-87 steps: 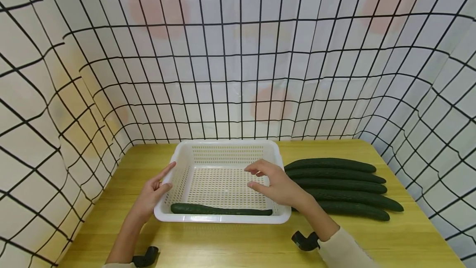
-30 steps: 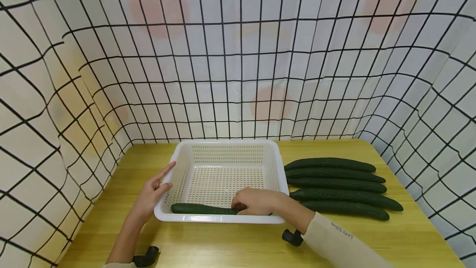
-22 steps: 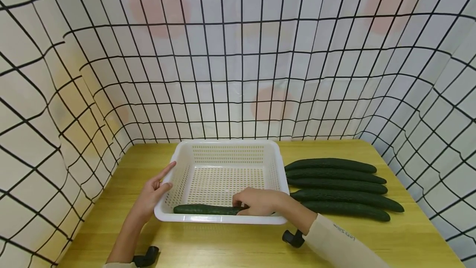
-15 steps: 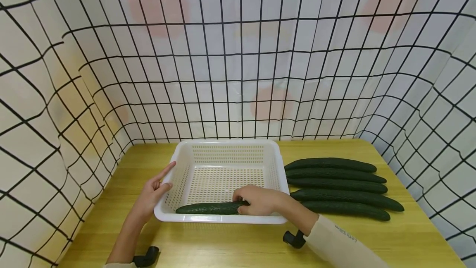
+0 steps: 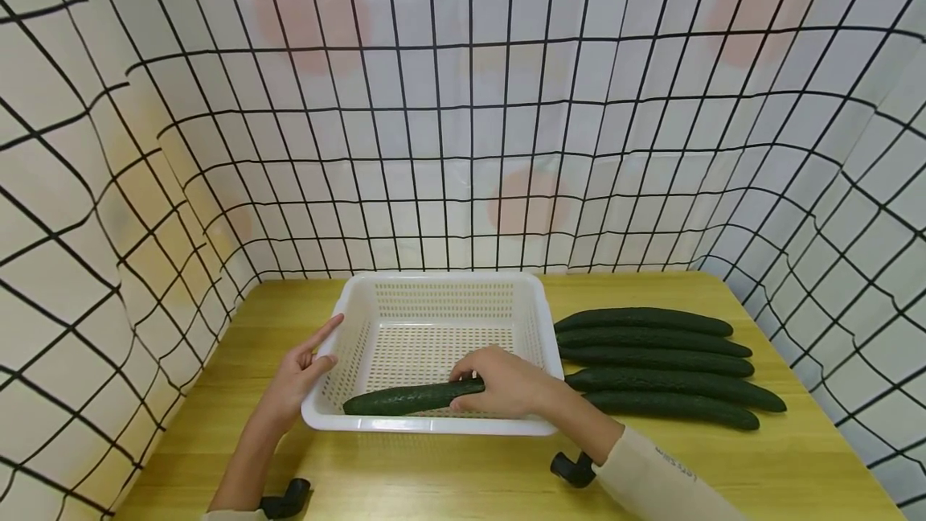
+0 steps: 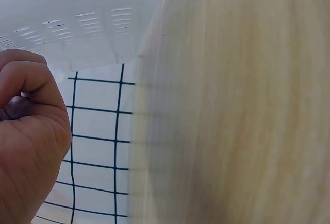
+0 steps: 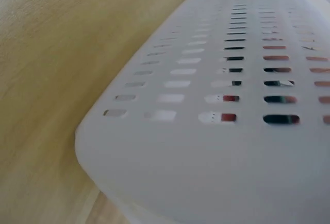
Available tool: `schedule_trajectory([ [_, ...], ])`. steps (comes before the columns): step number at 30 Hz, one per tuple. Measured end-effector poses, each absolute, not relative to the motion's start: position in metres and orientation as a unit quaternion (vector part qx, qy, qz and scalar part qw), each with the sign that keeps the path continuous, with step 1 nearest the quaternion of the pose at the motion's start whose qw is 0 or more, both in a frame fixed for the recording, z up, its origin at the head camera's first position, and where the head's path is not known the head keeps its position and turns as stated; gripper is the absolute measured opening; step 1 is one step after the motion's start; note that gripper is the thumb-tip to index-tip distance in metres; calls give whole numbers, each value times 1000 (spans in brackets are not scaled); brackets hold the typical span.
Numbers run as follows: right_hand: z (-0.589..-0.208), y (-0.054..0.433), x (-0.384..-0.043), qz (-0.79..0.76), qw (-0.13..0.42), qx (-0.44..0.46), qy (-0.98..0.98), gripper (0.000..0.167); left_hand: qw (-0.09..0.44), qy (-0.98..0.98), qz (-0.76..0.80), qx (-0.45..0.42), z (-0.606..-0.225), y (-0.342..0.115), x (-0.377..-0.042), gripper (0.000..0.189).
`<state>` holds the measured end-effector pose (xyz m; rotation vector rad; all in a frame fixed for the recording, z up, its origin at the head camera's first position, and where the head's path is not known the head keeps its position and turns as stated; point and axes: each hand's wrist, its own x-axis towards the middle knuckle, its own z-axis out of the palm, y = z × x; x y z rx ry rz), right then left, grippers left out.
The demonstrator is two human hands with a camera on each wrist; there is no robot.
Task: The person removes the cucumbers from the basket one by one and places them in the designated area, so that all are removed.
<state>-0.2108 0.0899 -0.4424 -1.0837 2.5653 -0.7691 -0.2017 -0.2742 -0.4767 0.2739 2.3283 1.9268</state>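
Observation:
In the head view my right hand (image 5: pixel 502 384) reaches into a white slotted plastic basket (image 5: pixel 441 426). Thumb and fingers grip the right part of a dark green cucumber (image 5: pixel 398 399). Its left end sits low near the basket's front wall, while the held part is tilted up. At the left rim my left hand (image 5: pixel 292 380) holds the basket, index finger extended along the edge. The left wrist view gives the curled fingers of that hand (image 6: pixel 28 126) beside the basket wall (image 6: pixel 98 44). Only the basket's outer wall (image 7: pixel 206 162) fills the right wrist view; the right hand is mostly hidden behind it.
Several long cucumbers (image 5: pixel 673 383) lie side by side on the yellow wooden table (image 5: pixel 434 481), right of the basket. A black wire grid (image 5: pixel 470 157) backed by pale cloth closes off the back and both sides.
My right hand has come down into the basket, grasped the cucumber and raised its right part away from the front wall. The left hand stays at the rim.

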Motion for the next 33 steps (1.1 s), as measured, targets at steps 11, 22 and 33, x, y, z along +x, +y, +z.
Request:
schedule_trajectory([
  [11, -419, 99, -207, -283, 40, -355, 890, 40, 58, 768, 633, 85, -473, -271, -200, 61],
  [22, -403, 139, -201, -300, -28, -318, 899, 38, 59, 765, 636, 82, -476, -273, -200, 62],
  [33, -405, 181, -196, -317, -51, -292, 901, 38, 52, 780, 621, 65, -472, -272, -199, 61],
])
